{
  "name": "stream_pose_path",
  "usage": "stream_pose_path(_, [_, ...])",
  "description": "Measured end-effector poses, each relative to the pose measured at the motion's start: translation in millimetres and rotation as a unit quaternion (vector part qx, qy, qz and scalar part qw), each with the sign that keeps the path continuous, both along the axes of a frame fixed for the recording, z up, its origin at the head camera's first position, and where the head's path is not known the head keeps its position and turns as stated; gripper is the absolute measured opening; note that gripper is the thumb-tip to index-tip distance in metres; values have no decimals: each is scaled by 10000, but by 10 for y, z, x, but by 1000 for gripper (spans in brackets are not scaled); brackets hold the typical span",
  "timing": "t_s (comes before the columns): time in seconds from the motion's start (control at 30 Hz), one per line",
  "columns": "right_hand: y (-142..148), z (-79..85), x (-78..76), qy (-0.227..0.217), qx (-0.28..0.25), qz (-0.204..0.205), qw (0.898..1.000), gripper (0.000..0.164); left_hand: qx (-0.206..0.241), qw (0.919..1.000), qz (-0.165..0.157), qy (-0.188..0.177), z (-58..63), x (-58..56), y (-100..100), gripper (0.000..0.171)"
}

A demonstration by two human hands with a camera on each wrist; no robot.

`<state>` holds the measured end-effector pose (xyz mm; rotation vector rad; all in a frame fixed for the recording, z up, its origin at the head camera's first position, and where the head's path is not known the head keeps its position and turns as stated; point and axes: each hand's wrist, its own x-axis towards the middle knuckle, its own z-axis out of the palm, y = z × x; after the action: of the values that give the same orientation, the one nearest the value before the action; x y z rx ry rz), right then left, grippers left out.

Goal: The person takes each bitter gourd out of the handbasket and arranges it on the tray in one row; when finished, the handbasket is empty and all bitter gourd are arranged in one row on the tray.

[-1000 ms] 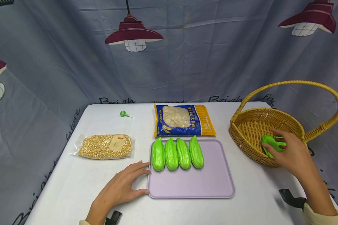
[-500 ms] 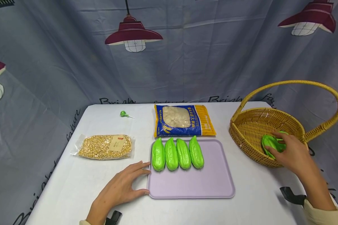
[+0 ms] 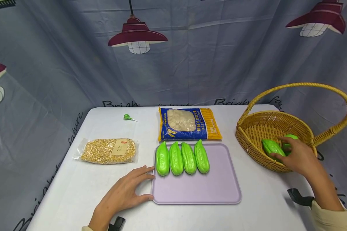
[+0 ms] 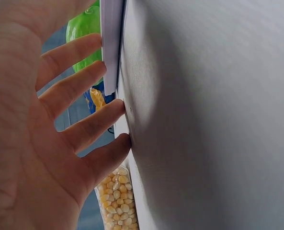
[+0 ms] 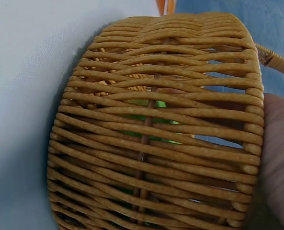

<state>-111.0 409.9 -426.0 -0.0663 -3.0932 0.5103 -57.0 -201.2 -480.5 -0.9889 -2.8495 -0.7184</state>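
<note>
My right hand reaches over the near rim of the wicker basket, fingers and thumb curled round a glossy green bitter melon inside. Just left of the fingertips lies another bitter melon. In the right wrist view the basket's weave hides most of the contents; patches of green show through. My left hand lies with spread fingers at the left edge of a pale purple tray, fingertips against its rim. Several bitter melons stand side by side along the tray's back left.
Behind the tray lies a blue and yellow pasta bag. A clear pack of corn kernels rests to the left, with a small green lollipop farther back. The basket's tall handle arches above the right hand.
The right hand has lowered into the basket and closed its fingers round a bitter melon, while the other one there has shifted left. The left hand and the tray have stayed put.
</note>
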Motion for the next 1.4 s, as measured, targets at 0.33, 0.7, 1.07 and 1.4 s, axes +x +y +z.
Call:
stream_pose_path(0.33, [31,15,-42,-409,78,-19,9991,76,-2,10000,13,-52,10,3,3,61])
stream_pose_path(0.7, [-38,45,-46,29,-130,56,9999,74,-85,10000,38,-16,15,-1,4,62])
stream_pose_path(1.07, [-189,231,18,773,-365,117,9963,78,-57,10000,21,39,15,3,3,62])
stream_pose_path(1.4, [-381,414,66,1241,-573,198,9904,76,-65,9999,57,-100,19,3,3,61])
